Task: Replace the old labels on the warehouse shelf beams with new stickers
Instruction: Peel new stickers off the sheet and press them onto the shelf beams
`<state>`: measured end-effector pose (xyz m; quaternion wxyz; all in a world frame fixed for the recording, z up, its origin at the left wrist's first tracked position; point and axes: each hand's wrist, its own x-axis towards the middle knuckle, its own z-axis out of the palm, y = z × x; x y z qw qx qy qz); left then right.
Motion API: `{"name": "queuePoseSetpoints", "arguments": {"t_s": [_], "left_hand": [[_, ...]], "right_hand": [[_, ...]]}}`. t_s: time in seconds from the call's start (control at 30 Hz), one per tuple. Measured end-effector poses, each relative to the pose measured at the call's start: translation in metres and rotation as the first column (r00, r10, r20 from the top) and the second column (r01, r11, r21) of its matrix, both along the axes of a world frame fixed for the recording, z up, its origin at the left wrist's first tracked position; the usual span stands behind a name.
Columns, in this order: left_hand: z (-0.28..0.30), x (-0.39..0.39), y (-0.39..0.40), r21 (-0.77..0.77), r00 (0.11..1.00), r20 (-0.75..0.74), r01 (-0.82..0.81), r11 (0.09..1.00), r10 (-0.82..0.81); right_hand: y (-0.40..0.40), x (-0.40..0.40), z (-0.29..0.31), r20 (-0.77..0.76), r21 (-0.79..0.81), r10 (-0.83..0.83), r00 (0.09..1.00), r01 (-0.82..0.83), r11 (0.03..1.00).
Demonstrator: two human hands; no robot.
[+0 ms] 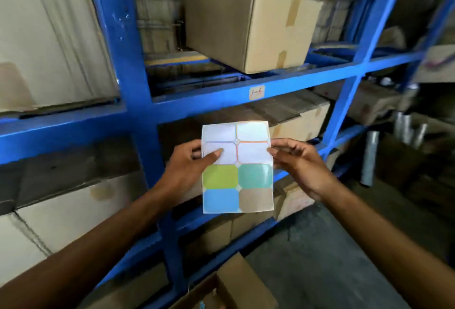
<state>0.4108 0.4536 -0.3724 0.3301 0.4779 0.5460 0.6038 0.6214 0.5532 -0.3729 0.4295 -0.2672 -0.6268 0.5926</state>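
I'm facing the blue rack, boxes on every level, big cardboard box up top on the shelf w/ brown tape on its end. The shelf beam right under that box runs across at a slant, and it's got the old label stuck on it, small pale tag w/ handwriting I can't read from here. It's fully on the beam, no corner lifted as far as I can see. So nothing's been swapped on this beam yet, by my read.

Sticker sheet is in front of me, below that beam and well apart from it, held up flat facing me. Top four spots are white w/ coloured borders, bottom four are solid: green, teal, blue, tan. Can't tell if any white ones are already peeled off or just blank labels; the sheet is too washed out by glare.

My left hand pinches the sheet's left edge, thumb lying across the lower-left white sticker. My right hand pinches the right edge, fingertips closed narrow on the paper near the mid row.

What's left, I'd say: pretty much all of it for this spot. Peel old tag, pick a new sticker off the sheet, press it on. Other beams in view show no labels I can make out.
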Motion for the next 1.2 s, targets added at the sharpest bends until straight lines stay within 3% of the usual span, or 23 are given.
{"name": "queuePoseSetpoints", "arguments": {"t_s": [0.37, 0.53, 0.73, 0.8, 0.97, 1.03, 1.2], "left_hand": [[0.016, 0.084, -0.048, -0.089, 0.946, 0.072, 0.321, 0.943, -0.315], [-0.004, 0.187, -0.082, -0.169, 0.853, 0.122, 0.522, 0.836, -0.508], [-0.047, 0.325, -0.146, -0.263, 0.639, 0.124, 0.759, 0.596, -0.759], [-0.066, 0.37, -0.176, -0.311, 0.543, 0.134, 0.817, 0.485, -0.829], [-0.116, 0.442, -0.245, -0.427, 0.361, 0.158, 0.864, 0.266, -0.919], [-0.137, 0.462, -0.266, -0.47, 0.322, 0.137, 0.854, 0.224, -0.937], [-0.18, 0.493, -0.282, -0.522, 0.31, 0.015, 0.813, 0.257, -0.951]], "right_hand": [[-0.142, 0.1, 0.013, 0.122, -0.01, -0.422, 0.898, 0.426, 0.905], [-0.226, 0.197, -0.005, 0.174, -0.069, -0.671, 0.721, 0.689, 0.722], [-0.353, 0.309, -0.041, 0.331, -0.036, -0.867, 0.372, 0.923, 0.383], [-0.399, 0.342, -0.059, 0.416, -0.019, -0.878, 0.236, 0.968, 0.251], [-0.488, 0.39, -0.115, 0.594, 0.004, -0.804, 0.011, 1.0, 0.017], [-0.512, 0.401, -0.137, 0.646, 0.008, -0.762, -0.044, 0.999, -0.05], [-0.53, 0.412, -0.169, 0.723, 0.06, -0.678, -0.131, 0.99, -0.127]]}}
